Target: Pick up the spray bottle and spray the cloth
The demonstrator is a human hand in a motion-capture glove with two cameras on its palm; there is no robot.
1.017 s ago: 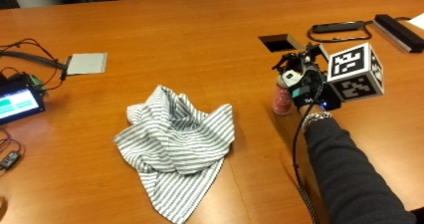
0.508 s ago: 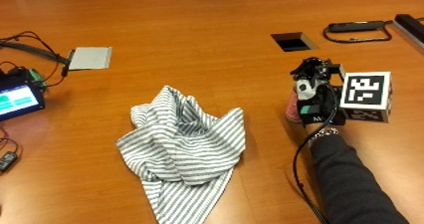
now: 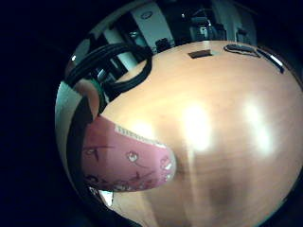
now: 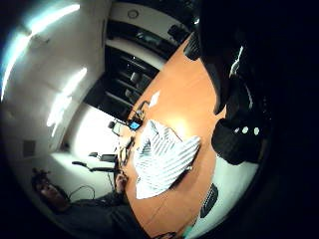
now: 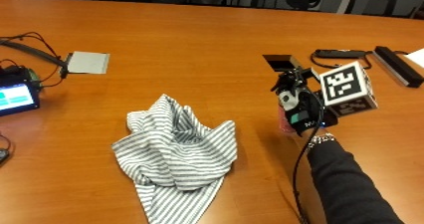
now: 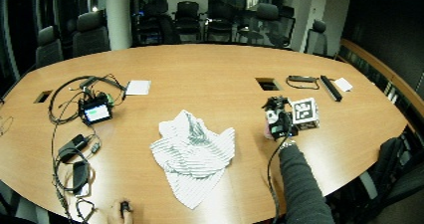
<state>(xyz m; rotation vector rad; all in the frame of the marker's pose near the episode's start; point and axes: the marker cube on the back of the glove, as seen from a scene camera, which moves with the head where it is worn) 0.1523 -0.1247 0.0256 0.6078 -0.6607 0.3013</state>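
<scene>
Pink plastic with a small flower print marks the spray bottle (image 3: pixel 125 161), which the gloved right hand (image 5: pixel 301 112) holds above the wooden table (image 5: pixel 199 50), its fingers curled round the body so that only a strip of pink shows below the glove in the outside view (image 5: pixel 285 126). In the little-finger-side palm view the bottle's rounded end fills the space next to the palm, with bare tabletop beyond it. The striped cloth (image 5: pixel 175 157), grey and white, lies crumpled on the table to the left of the hand, well apart from it and not touched; the thumb-side palm view also shows it spread on the wood (image 4: pixel 162 157). Past the hand sits a rectangular cable hatch (image 5: pixel 281 61) in the tabletop, and farther right a black strap (image 5: pixel 339 55) and a long black bar (image 5: pixel 398 66). At the far left of the table are a small device with a lit screen (image 5: pixel 16 95), cables (image 5: pixel 30 47), and a flat grey pad (image 5: pixel 88 62).
</scene>
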